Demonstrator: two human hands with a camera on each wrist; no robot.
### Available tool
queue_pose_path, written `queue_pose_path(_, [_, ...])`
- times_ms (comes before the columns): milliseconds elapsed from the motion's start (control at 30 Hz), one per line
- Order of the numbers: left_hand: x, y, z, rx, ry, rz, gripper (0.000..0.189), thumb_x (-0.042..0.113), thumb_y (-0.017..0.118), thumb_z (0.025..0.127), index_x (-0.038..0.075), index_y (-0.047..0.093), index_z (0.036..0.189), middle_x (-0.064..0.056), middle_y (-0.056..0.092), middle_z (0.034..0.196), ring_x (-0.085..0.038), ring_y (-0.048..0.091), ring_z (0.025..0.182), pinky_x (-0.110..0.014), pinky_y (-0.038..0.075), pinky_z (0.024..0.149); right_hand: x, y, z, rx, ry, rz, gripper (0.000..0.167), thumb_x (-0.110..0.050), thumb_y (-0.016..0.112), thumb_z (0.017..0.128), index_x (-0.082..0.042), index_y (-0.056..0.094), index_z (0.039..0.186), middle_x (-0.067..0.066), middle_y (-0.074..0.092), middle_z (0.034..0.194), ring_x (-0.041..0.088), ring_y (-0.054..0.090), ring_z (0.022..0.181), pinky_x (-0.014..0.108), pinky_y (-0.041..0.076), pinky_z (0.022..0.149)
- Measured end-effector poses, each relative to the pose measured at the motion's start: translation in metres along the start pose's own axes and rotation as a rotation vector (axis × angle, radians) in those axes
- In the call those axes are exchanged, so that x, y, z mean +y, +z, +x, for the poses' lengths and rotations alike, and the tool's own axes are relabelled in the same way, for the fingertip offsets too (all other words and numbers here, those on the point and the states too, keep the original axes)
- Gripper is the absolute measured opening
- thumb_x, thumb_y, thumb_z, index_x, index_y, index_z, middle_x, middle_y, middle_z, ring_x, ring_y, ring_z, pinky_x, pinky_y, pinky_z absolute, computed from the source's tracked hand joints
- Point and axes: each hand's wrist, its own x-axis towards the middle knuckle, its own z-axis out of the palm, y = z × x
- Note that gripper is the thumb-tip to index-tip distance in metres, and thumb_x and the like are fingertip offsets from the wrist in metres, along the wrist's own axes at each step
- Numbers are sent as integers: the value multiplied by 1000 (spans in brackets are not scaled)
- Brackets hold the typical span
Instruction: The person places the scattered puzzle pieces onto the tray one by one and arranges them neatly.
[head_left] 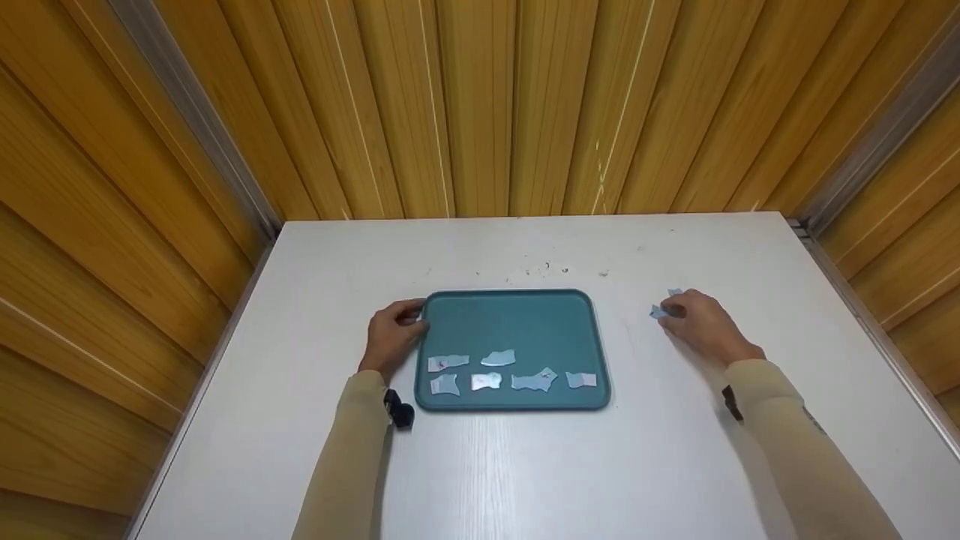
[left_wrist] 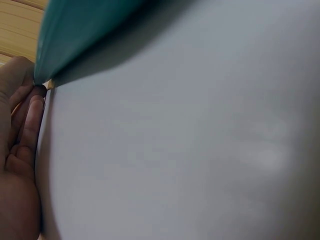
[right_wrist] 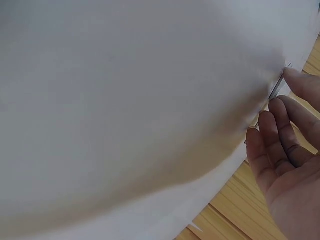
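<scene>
A teal tray (head_left: 510, 322) lies on the white table. My left hand (head_left: 391, 335) is at its left edge, thumb and fingers holding the rim; the left wrist view shows the fingers (left_wrist: 30, 115) at the tray's corner (left_wrist: 75, 40). Several pale blue, irregular flat puzzle pieces lie in two rows along the tray's near side, among them a long one (head_left: 534, 379). Right of the tray, my right hand (head_left: 705, 324) pinches another puzzle piece (head_left: 658, 312) between thumb and fingers, seen edge-on as a thin piece (right_wrist: 276, 87) in the right wrist view.
One more pale blue piece (head_left: 675, 291) lies just beyond the right hand, partly covered by it. Small dark marks (head_left: 564, 269) dot the table (head_left: 337, 262) behind the tray. Wood-patterned panels (head_left: 480, 112) rise at the back and both sides.
</scene>
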Motion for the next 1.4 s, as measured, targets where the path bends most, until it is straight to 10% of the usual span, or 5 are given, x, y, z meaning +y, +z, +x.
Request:
queue_pose_path(1067, [0,2,1,4,-10,-26,41,6,79,91,12,75,131,-5,73,118,-23,64,109,-39,52,99,-2,0,-5,3,41,37,31,-12,72,98,10,65,118,26,59,119,43,58,110,59,48,100])
queue_pose_path(1400, [-1,1,0,-4,-19,-25,41,7,78,91,13,75,131,-3,73,122,-22,65,111,-39,52,100,-11,7,-2,16,-26,37,28,-7,71,98,10,68,120,31,58,131,55,39,143,63,30,119])
